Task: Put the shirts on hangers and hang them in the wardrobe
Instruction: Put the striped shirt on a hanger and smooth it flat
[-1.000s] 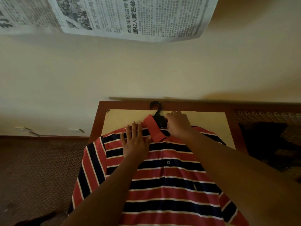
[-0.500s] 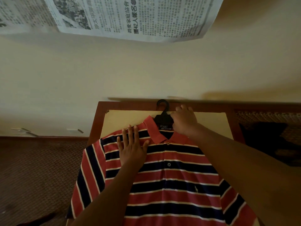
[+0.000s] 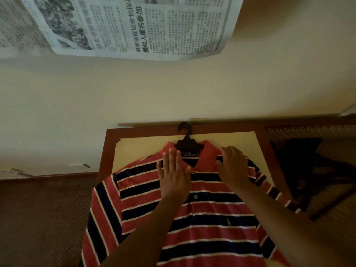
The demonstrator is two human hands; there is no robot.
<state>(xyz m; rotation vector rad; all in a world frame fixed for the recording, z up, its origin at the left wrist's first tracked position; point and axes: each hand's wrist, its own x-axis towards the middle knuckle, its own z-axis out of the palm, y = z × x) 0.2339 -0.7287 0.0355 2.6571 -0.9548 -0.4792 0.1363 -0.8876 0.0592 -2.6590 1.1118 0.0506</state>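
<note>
Red knit cotton with navy bands edged in thin white lines makes up a short-sleeved polo shirt (image 3: 202,218) lying face up across the lower centre of the frame, its soft plain red collar spread open toward the top. A black plastic hanger (image 3: 185,144) sits inside the neck opening, its flat triangular shoulder piece showing between the collar points and its curved hook reaching over the far edge of the surface. The left hand (image 3: 174,176) lies flat on the shirt's chest just left of the button placket, fingers straight and slightly spread, fingertips reaching the collar. The right hand (image 3: 233,166) rests on the right side of the collar and shoulder with its fingers curled down onto the fabric; whether they pinch the cloth cannot be told. The shirt lies on a pale cream panel framed by a dark reddish wooden table (image 3: 107,151), which stands against a smooth cream wall (image 3: 173,89). Brown woven carpet (image 3: 44,218) with a small repeating pattern fills the lower left. At the right edge a dark crumpled garment (image 3: 304,170) lies on patterned flooring. A newspaper sheet (image 3: 125,26) printed in Chinese characters hangs across the upper left, where "42" can be read. The neck label is mostly too blurred to read, though "COTTON" shows.
</note>
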